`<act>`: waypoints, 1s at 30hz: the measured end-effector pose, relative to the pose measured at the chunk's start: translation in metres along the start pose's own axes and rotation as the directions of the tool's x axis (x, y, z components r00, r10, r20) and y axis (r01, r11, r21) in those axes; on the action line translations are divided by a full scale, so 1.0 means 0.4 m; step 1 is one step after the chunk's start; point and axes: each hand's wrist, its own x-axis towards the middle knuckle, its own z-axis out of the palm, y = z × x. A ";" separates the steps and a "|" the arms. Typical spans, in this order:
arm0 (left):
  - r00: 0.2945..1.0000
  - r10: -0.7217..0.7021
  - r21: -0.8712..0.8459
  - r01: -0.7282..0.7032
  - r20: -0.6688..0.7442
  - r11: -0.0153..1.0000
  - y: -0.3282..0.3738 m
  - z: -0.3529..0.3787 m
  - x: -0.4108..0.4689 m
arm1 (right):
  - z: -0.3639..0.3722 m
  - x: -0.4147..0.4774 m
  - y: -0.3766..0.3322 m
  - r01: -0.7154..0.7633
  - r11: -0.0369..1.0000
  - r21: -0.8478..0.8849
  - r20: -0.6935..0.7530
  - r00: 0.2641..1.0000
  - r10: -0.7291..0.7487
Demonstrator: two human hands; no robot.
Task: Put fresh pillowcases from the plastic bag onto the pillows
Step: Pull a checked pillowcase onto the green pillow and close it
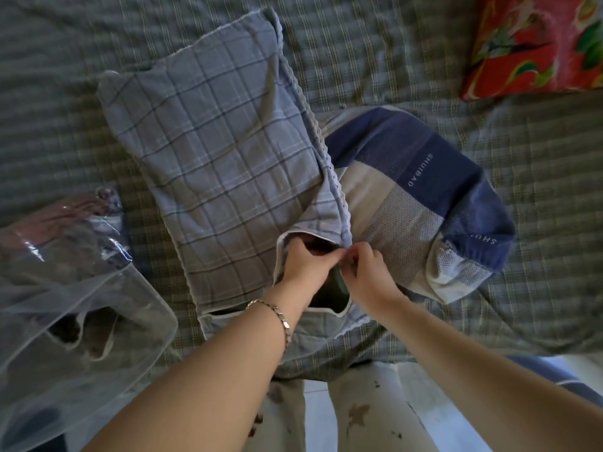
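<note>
Left hand (305, 264) and right hand (367, 267) each pinch the plaid pillowcase (222, 151) at its mouth, centre frame. I judge the pillow is nearly covered; tucking the flap comes next.

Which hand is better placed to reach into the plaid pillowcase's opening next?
Likely the left. The left hand curls into the opening of the plaid pillowcase, while the right hand pinches the opening's edge and would have to let go.
</note>
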 end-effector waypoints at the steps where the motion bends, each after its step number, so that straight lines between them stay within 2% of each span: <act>1: 0.997 -0.016 0.004 0.015 0.080 1.000 0.001 0.010 -0.001 | 0.002 -0.002 -0.001 -0.026 0.997 0.076 0.007 1.000 0.025; 3: 0.994 0.060 0.078 -0.067 0.095 0.995 0.004 0.028 -0.003 | 0.000 0.001 -0.002 -0.062 0.981 0.184 -0.008 0.998 0.065; 6: 0.975 0.221 0.176 -0.215 -0.016 0.961 0.005 0.037 -0.001 | -0.024 0.014 -0.005 -0.133 0.960 0.246 0.010 0.991 0.135; 10: 0.958 0.285 0.179 -0.273 -0.043 0.945 -0.005 0.018 -0.024 | -0.075 0.014 -0.021 -0.201 0.815 0.543 0.083 0.979 0.186; 13: 0.946 0.314 0.115 -0.305 -0.076 0.945 -0.008 0.000 -0.054 | -0.095 0.008 -0.033 -0.132 0.882 0.453 0.067 0.991 0.114; 14: 0.925 0.366 0.140 -0.351 -0.101 0.926 -0.006 -0.002 -0.060 | -0.099 0.003 -0.037 -0.105 0.884 0.457 0.038 0.994 0.098; 17: 0.823 0.554 0.325 -0.494 -0.123 0.806 0.013 0.005 -0.072 | -0.106 -0.005 -0.044 -0.036 0.872 0.488 -0.053 0.996 0.071; 20: 0.770 0.623 0.439 -0.517 -0.137 0.735 0.021 0.020 -0.082 | -0.108 -0.014 -0.041 -0.023 0.868 0.497 -0.070 0.995 0.066; 24: 0.802 0.591 0.418 -0.510 -0.083 0.752 0.014 0.036 -0.084 | -0.110 -0.011 -0.039 -0.031 0.865 0.500 -0.062 0.996 0.072; 26: 0.839 0.534 0.346 -0.472 -0.104 0.810 0.010 0.035 -0.075 | -0.111 -0.009 -0.040 -0.023 0.876 0.481 -0.054 0.997 0.056; 28: 0.897 0.426 0.184 -0.401 -0.118 0.897 0.013 0.028 -0.072 | -0.112 -0.006 -0.044 -0.009 0.894 0.448 -0.042 0.999 0.032; 30: 0.950 0.299 -0.068 -0.306 -0.091 0.950 0.019 0.022 -0.070 | -0.117 -0.005 -0.047 -0.014 0.910 0.414 -0.041 0.999 0.034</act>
